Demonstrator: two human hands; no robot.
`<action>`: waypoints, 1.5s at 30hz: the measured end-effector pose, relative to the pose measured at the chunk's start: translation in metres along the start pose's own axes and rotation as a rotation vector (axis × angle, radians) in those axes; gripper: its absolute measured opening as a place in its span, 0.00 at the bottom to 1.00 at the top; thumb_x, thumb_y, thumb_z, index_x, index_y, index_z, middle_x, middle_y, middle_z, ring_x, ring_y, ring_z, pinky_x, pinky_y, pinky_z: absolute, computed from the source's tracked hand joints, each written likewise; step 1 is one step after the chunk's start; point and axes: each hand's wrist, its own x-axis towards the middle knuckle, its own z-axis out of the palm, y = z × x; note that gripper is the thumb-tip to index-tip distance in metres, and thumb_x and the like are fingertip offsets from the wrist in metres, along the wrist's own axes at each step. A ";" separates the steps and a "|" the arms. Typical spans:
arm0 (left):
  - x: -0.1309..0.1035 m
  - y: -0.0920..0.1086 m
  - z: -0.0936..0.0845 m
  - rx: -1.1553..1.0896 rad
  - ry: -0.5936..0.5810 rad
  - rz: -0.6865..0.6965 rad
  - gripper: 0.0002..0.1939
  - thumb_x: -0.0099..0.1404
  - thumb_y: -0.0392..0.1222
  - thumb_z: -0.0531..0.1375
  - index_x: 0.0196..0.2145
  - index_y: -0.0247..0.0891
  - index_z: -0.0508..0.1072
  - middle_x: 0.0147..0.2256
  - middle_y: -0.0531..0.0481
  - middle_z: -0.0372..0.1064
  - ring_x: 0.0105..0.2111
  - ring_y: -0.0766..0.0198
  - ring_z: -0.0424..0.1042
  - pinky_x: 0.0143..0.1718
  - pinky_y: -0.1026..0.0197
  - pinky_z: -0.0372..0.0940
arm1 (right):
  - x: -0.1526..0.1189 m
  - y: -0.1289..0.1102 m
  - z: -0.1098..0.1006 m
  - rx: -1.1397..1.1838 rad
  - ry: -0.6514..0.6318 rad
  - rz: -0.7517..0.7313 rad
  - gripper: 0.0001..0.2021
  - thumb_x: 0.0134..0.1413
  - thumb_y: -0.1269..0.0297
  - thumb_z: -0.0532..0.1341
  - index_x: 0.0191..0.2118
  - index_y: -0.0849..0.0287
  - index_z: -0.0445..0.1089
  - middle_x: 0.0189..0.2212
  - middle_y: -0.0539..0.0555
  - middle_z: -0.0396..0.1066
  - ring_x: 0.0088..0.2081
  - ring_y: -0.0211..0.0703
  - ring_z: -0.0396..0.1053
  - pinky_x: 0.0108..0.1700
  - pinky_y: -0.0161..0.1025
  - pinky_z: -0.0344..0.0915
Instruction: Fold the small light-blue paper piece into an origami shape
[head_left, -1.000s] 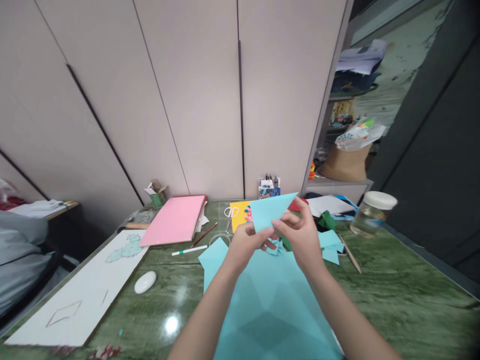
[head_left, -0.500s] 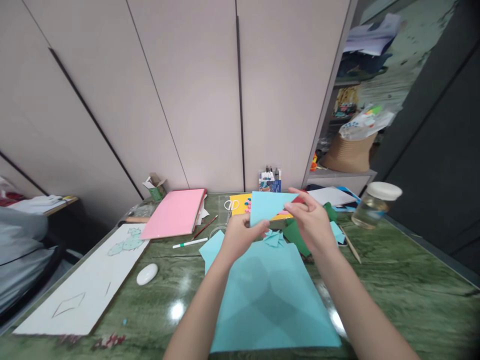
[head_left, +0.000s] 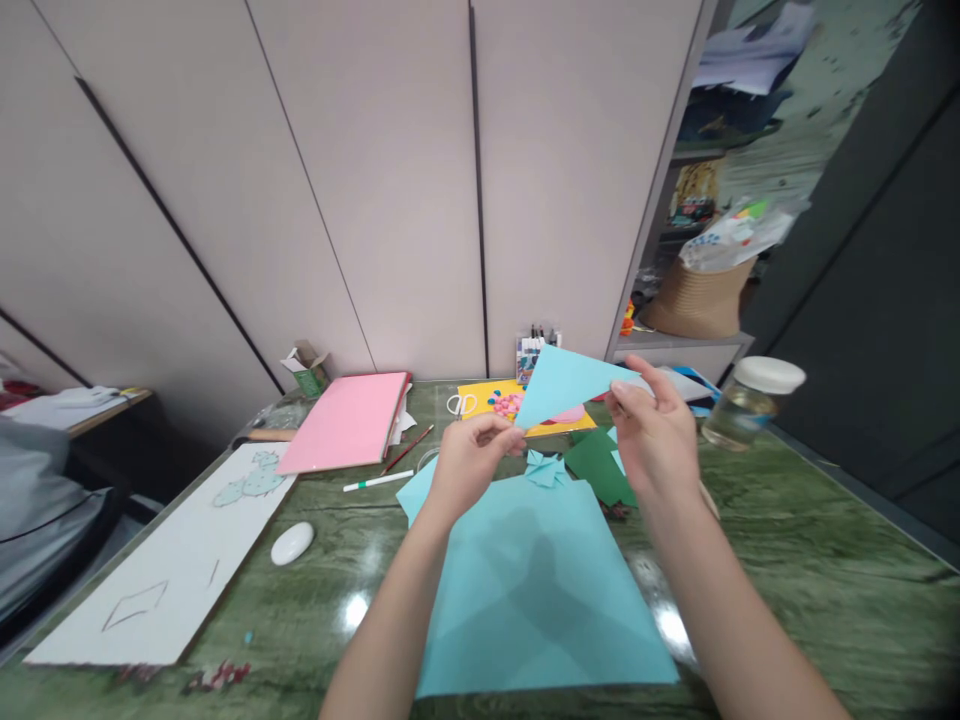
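Holding up blue paper triangle [head_left: 562, 385]: my left hand [head_left: 471, 460] pinches its lower corner, my right hand [head_left: 658, 438] its right tip; next move likely needs careful edge alignment.

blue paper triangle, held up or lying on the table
Held up: the left hand pinches the blue paper triangle at its lower corner, the right hand near its right tip, above the tabletop.

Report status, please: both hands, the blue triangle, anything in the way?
Left hand and right hand both holding triangle by corners. Triangle raised off table. Nothing seen in its way.
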 end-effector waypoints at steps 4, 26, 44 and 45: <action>0.001 -0.003 -0.001 0.007 -0.025 -0.004 0.09 0.57 0.42 0.59 0.23 0.36 0.73 0.23 0.49 0.72 0.26 0.63 0.70 0.31 0.64 0.64 | -0.002 -0.004 0.002 0.066 0.077 -0.031 0.18 0.37 0.68 0.68 0.39 0.57 0.71 0.22 0.45 0.67 0.26 0.32 0.67 0.37 0.36 0.66; 0.004 -0.009 0.013 -0.193 0.122 0.045 0.12 0.52 0.38 0.63 0.36 0.34 0.72 0.36 0.47 0.73 0.36 0.60 0.70 0.39 0.62 0.63 | -0.039 0.013 0.027 -0.193 -0.409 0.125 0.14 0.43 0.60 0.66 0.38 0.56 0.71 0.30 0.51 0.73 0.35 0.43 0.70 0.40 0.39 0.65; -0.025 0.023 -0.004 0.368 0.404 0.390 0.26 0.56 0.42 0.62 0.53 0.43 0.61 0.51 0.42 0.61 0.48 0.55 0.64 0.48 0.49 0.61 | -0.013 0.001 0.006 -0.265 -0.265 0.148 0.08 0.35 0.60 0.70 0.22 0.58 0.74 0.21 0.50 0.75 0.26 0.41 0.70 0.32 0.36 0.65; -0.032 0.029 -0.009 0.386 0.484 0.494 0.25 0.58 0.43 0.61 0.53 0.42 0.61 0.51 0.41 0.60 0.49 0.54 0.63 0.49 0.48 0.61 | -0.013 0.001 0.006 -0.276 -0.263 0.137 0.08 0.36 0.60 0.69 0.22 0.58 0.74 0.20 0.50 0.75 0.26 0.41 0.70 0.32 0.36 0.65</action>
